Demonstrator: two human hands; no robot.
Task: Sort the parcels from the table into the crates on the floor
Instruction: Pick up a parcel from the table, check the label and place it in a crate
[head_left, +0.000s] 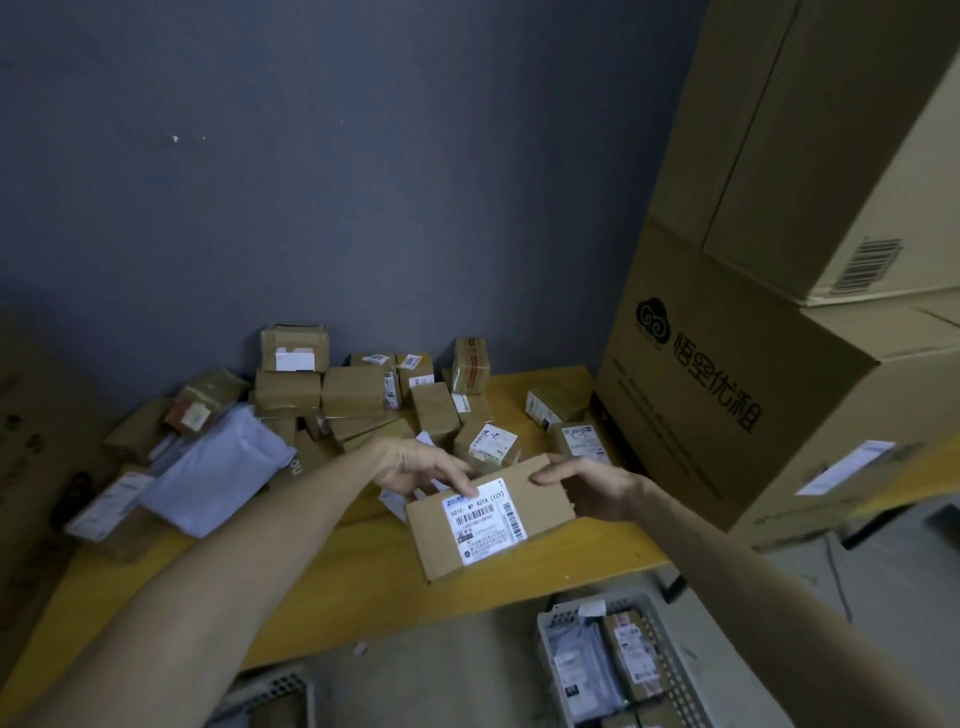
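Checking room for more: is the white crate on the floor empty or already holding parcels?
Already holding parcels. The white crate below the table edge contains several labelled packets and small boxes lying inside; how deep they go cannot be told.

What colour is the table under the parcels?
Yellow: the table top shows plainly in the head view, bare near its front edge.

Counter (363, 597) at frame centre: parcel heap (358, 395) at its back; large cartons (779, 312) stacked at frame right; crate (670, 670) on floor, lower right, held parcels.
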